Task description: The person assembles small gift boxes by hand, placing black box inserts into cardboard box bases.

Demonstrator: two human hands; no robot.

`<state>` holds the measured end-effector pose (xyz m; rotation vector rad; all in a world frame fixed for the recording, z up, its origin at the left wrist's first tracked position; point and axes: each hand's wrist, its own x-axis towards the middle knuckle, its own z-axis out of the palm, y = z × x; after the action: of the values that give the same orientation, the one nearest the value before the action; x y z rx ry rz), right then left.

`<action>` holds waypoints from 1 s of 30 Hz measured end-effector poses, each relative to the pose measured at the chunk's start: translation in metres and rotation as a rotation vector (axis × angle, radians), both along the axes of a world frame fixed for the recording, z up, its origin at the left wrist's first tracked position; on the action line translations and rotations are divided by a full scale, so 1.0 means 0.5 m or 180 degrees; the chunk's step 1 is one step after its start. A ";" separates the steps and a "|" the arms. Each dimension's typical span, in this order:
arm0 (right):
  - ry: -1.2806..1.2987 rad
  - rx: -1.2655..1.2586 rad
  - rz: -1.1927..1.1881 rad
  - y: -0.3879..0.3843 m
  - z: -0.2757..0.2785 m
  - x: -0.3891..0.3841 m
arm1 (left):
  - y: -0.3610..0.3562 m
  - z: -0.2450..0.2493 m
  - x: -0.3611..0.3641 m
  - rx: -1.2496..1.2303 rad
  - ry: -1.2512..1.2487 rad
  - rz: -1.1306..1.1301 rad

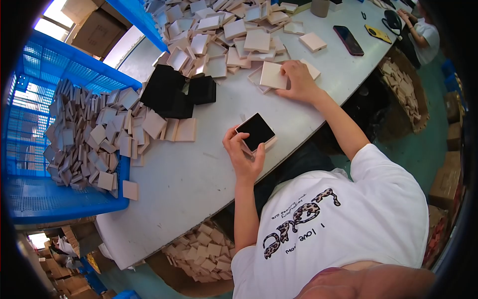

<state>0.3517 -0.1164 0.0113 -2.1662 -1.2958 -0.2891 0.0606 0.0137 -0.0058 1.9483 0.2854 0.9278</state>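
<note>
- A small box (269,143) with a black face (256,132) turned up is held at its edges in the left hand (246,157); the thumb is pressed to the near side, and a curled finger is laid over the black face.
- A pale square piece (272,75) is pinched between the thumb and fingers of the right hand (300,82), farther out over the counter (174,172).
- Under that piece, a shallow open tray (255,78) is partly covered; another pale piece (312,70) is seen just behind the right hand's fingers.
- To the left of the right hand, black pads (167,89) are heaped, with a smaller black stack (202,90) beside them.
- Beyond the right hand, the counter is covered by a loose heap of pale trays and lids (235,30).
- To the right of that heap, a dark phone (348,41) is laid, with a yellow phone (378,34) farther right.
- Well to the left of the left hand, many pale pieces (84,129) are held in a blue crate (64,199), and some are spilled past its edge.
- Below the left hand, beyond the counter's near edge, more pale pieces (201,254) are gathered in a carton (172,279).
- At the far right, part of a co-worker (425,37) is seen.
</note>
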 end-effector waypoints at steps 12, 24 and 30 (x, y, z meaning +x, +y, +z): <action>0.0639 -0.0205 0.2554 0.025 0.100 -0.165 | -0.002 -0.007 -0.003 -0.0851 0.0073 -0.0204; -0.0005 -0.0437 0.2013 0.012 0.033 -0.218 | -0.003 0.031 0.005 0.1006 0.0739 -0.0100; 0.2392 0.1565 0.1260 0.023 0.011 -0.187 | 0.012 0.051 -0.021 0.1287 0.1350 0.0011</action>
<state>0.2582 -0.1048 0.0171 -1.3522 -1.0272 0.3162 0.0503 0.0198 0.0195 2.5183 0.3634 0.5948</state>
